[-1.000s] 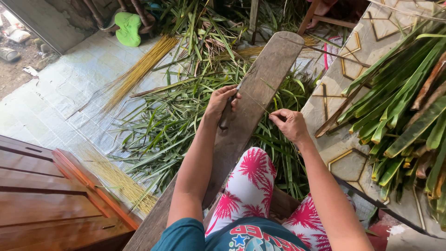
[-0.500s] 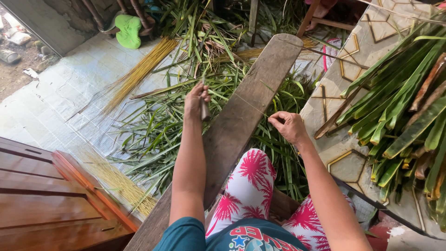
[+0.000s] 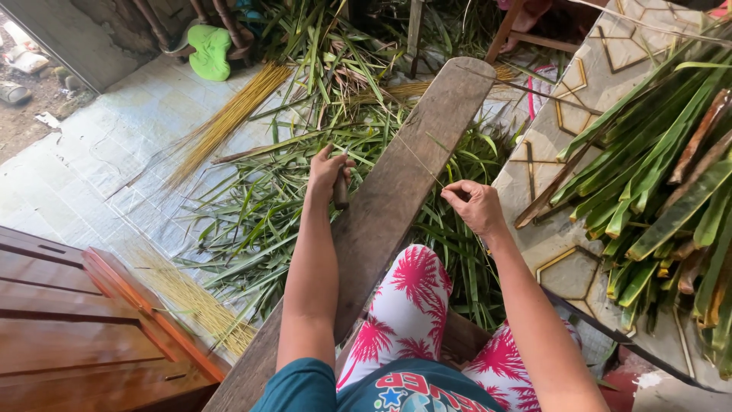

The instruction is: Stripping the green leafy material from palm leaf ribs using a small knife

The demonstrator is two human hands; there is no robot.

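A long wooden plank (image 3: 396, 191) runs from the lower left of the frame up to the upper middle, lying over the person's lap above pink-patterned trousers (image 3: 412, 305). The left hand (image 3: 329, 169), at the centre of the frame just left of the plank, is clenched around a small knife (image 3: 341, 191) with a dark handle, its blade end too small to make out. The right hand (image 3: 474, 204), right of centre, pinches the end of a thin leaf rib (image 3: 419, 160), which stretches as a fine line up and left across the plank's top face. Loose green leaf strips (image 3: 267, 221) cover the floor on both sides of the plank. A bundle of yellow ribs (image 3: 229, 118) lies in the upper left, another (image 3: 191, 301) at lower left beside a reddish wooden step (image 3: 69, 336). Whole green fronds (image 3: 663, 175) are piled on the tiled bench (image 3: 564, 275) at the right edge.
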